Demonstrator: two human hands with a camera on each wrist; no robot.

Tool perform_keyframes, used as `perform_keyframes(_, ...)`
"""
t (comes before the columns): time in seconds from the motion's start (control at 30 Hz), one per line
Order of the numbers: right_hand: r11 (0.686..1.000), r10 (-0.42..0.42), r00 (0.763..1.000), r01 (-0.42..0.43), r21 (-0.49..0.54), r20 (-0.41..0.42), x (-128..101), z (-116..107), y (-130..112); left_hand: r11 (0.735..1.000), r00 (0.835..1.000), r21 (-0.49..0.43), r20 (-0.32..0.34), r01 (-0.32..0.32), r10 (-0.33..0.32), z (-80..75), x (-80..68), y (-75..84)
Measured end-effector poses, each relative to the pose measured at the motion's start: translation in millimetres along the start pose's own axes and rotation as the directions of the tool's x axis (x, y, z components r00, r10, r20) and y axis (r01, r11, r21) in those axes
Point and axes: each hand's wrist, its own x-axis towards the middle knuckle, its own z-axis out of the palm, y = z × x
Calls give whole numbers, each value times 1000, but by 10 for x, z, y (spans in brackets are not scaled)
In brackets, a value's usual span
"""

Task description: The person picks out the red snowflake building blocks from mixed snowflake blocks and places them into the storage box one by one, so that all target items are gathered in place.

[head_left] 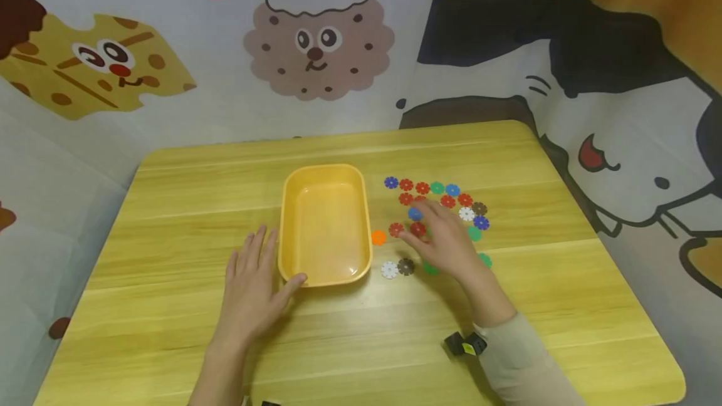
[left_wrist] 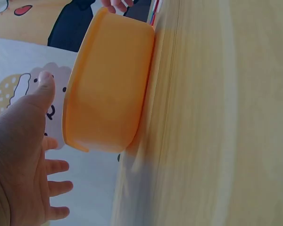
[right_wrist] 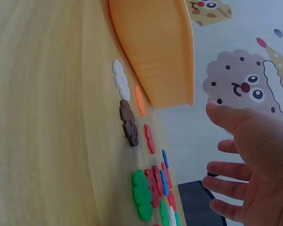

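Cartoon walls stand behind a yellow table (head_left: 507, 331). On it, an empty orange tub (head_left: 325, 224) has snowflake discs (head_left: 445, 200) right beside it. Right hand (head_left: 445, 240) hovers flat over them, fingers spread, holding nothing; left hand (head_left: 254, 287) lies flat, thumb touching the tub. Picking looks just begun; next needs one pinch.

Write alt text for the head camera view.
A person's right hand hovers, fingers spread, over a scatter of small coloured flower-shaped discs on a yellow wooden table. The left hand lies flat with its thumb touching an empty orange tub.
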Motion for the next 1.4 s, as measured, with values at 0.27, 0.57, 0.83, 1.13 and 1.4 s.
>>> perform_keyframes(0.27,1000,-11,999,10,24,30,58,75,8,999,1000,-40,24,-6,7,-1,13,22)
perform_keyframes(0.57,999,-33,997,30,30,75,130,173,35,995,1000,-97,3,-3,3,28,16,41)
perform_keyframes(0.83,999,-36,991,34,15,128,199,270,17,994,1000,-108,-21,1,-3,48,18,68)
perform_keyframes(1.13,998,48,987,-41,-48,156,224,350,52,987,998,-154,-58,-34,26,115,52,40)
perform_keyframes(1.4,985,170,955,-172,-12,244,268,360,72,980,999,-196,-38,-23,16,148,64,20)
